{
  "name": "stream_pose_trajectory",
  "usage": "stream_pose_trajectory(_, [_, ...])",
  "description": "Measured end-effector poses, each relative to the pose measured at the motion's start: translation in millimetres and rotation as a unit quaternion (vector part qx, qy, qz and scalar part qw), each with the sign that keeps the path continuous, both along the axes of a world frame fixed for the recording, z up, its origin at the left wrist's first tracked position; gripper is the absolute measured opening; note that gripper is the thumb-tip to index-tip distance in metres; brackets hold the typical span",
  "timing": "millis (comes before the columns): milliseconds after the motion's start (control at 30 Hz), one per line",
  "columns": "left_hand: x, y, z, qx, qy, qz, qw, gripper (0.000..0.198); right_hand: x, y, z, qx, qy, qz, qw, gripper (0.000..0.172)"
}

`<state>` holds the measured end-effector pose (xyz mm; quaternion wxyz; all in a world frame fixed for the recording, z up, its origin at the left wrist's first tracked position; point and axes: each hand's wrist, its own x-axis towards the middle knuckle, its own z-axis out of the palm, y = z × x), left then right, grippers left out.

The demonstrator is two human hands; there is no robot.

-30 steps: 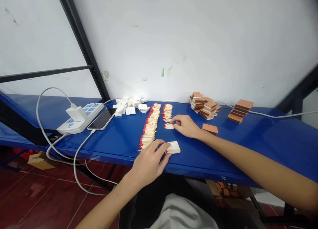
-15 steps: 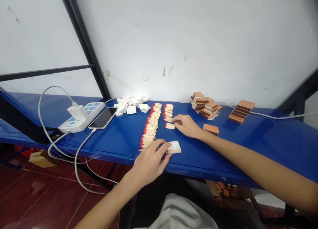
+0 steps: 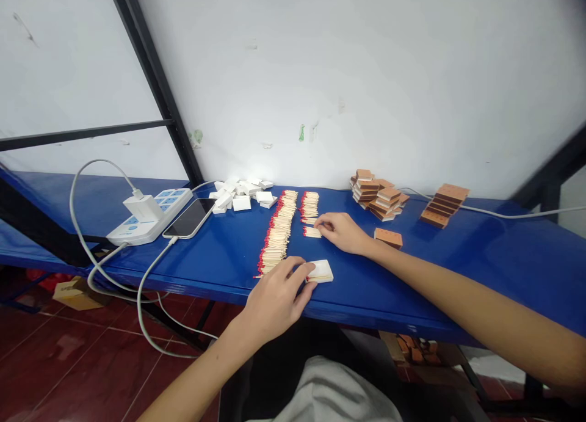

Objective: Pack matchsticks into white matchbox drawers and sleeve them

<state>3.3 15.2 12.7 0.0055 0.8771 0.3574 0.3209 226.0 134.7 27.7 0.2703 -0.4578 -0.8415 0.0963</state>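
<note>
At the front edge of the blue shelf, my left hand [image 3: 277,294] grips the left end of a white matchbox tray [image 3: 324,270] between thumb and fingers. A match or two lies along the tray's near side; my fingers hide part of its inside. My right hand [image 3: 342,231] is closed in a pinch at the plain ends of red-tipped matches [image 3: 312,232] in the short right-hand row. How many matches it pinches cannot be made out. To the left runs a longer row of matches [image 3: 277,231], its near end close to my left hand.
White trays [image 3: 242,193] lie heaped near the wall. Brown matchbox sleeves [image 3: 382,196] are piled at the back right, beside a leaning stack [image 3: 445,205]. One box [image 3: 389,237] lies by my right wrist. A phone [image 3: 191,218] and power strip [image 3: 151,217] with cables sit left.
My right fingers have drawn slightly closer together at the matches and shifted a little toward me. My left hand and the tray stay in place.
</note>
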Motion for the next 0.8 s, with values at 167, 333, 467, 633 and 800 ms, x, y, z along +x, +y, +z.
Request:
stream_pose_trajectory(167, [0,0,-0.5,-0.007,0.003,-0.003,1.000,0.024,-1,-2,1.2,-0.006,0.003,0.005,1.000,0.022])
stream_pose_trajectory(333, [0,0,-0.9,-0.010,0.001,-0.003,1.000,0.025,-2,-8,5.1,-0.007,-0.012,0.007,1.000,0.024])
stream_pose_trajectory(467, [0,0,-1.4,-0.015,0.005,0.001,1.000,0.025,-4,-13,9.6,0.003,-0.061,-0.002,0.998,0.026])
stream_pose_trajectory(633, [0,1,-1.8,-0.012,0.004,-0.002,1.000,0.025,-8,-21,16.2,0.015,-0.132,-0.008,0.991,0.026])
stream_pose_trajectory(800, [0,0,-1.0,-0.010,0.001,-0.002,1.000,0.023,-10,-28,20.2,0.032,-0.184,-0.001,0.982,0.033])
